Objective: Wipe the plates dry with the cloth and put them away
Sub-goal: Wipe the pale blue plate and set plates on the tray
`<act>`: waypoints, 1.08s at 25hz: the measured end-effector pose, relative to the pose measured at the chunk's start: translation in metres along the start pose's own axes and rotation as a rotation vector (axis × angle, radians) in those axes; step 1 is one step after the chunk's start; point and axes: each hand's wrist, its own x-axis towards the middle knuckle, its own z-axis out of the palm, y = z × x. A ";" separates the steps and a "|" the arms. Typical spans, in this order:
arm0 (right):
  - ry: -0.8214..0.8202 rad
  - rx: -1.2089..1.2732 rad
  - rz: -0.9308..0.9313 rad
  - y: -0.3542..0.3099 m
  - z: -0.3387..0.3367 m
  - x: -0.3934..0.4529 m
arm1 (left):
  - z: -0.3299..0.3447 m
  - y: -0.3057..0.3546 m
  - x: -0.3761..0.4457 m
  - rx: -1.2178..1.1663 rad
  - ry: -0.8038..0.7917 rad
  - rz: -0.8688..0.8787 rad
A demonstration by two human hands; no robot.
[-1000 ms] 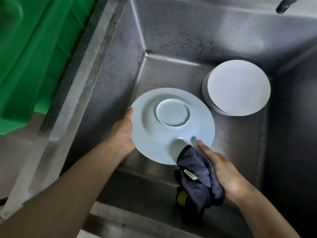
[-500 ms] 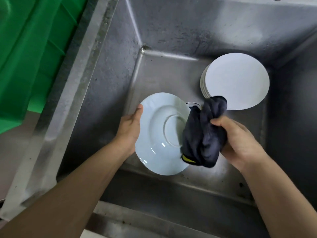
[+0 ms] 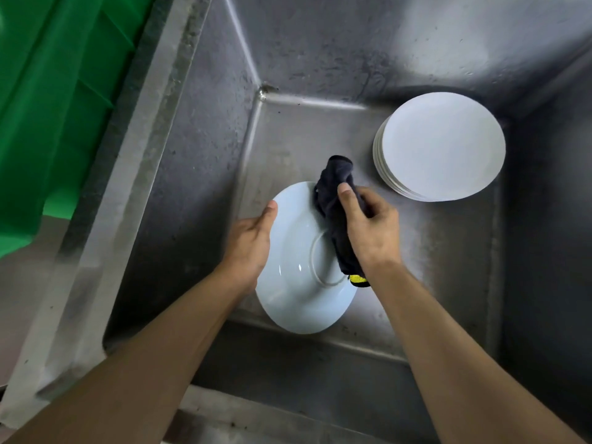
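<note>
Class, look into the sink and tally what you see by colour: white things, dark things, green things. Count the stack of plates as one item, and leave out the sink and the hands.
White: 2, the held plate and the stack of plates.
Dark: 1, the cloth.
Green: 1, the plastic crate beside the sink.
Total: 4.
</note>
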 end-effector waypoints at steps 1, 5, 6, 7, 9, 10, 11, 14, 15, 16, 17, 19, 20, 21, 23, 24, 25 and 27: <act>-0.088 -0.043 -0.010 0.005 0.000 -0.003 | -0.001 0.000 0.000 -0.012 0.002 0.013; -0.182 -0.314 -0.247 0.004 -0.010 -0.015 | -0.002 0.005 -0.008 0.002 -0.008 0.040; -0.121 -0.332 -0.267 -0.004 -0.011 -0.014 | -0.002 0.010 -0.012 0.027 -0.003 0.050; -0.078 -0.335 -0.260 -0.013 -0.013 -0.012 | -0.002 0.017 -0.017 0.059 0.005 0.059; -0.076 -0.366 -0.269 -0.035 -0.011 -0.018 | -0.001 0.032 -0.025 0.113 0.025 0.107; -0.091 -0.394 -0.307 -0.045 -0.010 -0.030 | 0.000 0.040 -0.030 0.115 0.026 0.126; -0.101 -0.419 -0.356 -0.052 -0.009 -0.045 | 0.000 0.047 -0.034 0.098 0.016 0.139; -0.090 -0.475 -0.413 -0.071 -0.011 -0.083 | -0.006 0.061 -0.050 0.054 -0.016 0.161; -0.064 -0.468 -0.382 -0.078 -0.015 -0.083 | -0.008 0.063 -0.057 0.071 -0.019 0.184; -0.021 -0.445 -0.315 -0.086 -0.019 -0.076 | -0.010 0.065 -0.065 0.103 -0.020 0.220; 0.022 -0.411 -0.237 -0.094 -0.024 -0.068 | -0.012 0.070 -0.076 0.126 -0.020 0.258; 0.053 -0.381 -0.189 -0.111 -0.030 -0.067 | -0.015 0.082 -0.092 0.119 -0.012 0.304; 0.053 -0.395 -0.227 -0.118 -0.030 -0.076 | -0.015 0.090 -0.099 0.098 0.003 0.310; 0.049 -0.412 -0.283 -0.123 -0.029 -0.089 | -0.016 0.098 -0.104 0.079 0.023 0.314; 0.067 -0.419 -0.350 -0.133 -0.027 -0.121 | -0.017 0.112 -0.116 0.050 0.051 0.305; 0.097 -0.426 -0.363 -0.136 -0.026 -0.134 | -0.017 0.117 -0.121 0.037 0.065 0.295; 0.127 -0.439 -0.368 -0.139 -0.026 -0.146 | -0.018 0.121 -0.127 0.013 0.080 0.288; 0.179 -0.463 -0.378 -0.145 -0.027 -0.166 | -0.020 0.127 -0.138 -0.096 0.092 0.262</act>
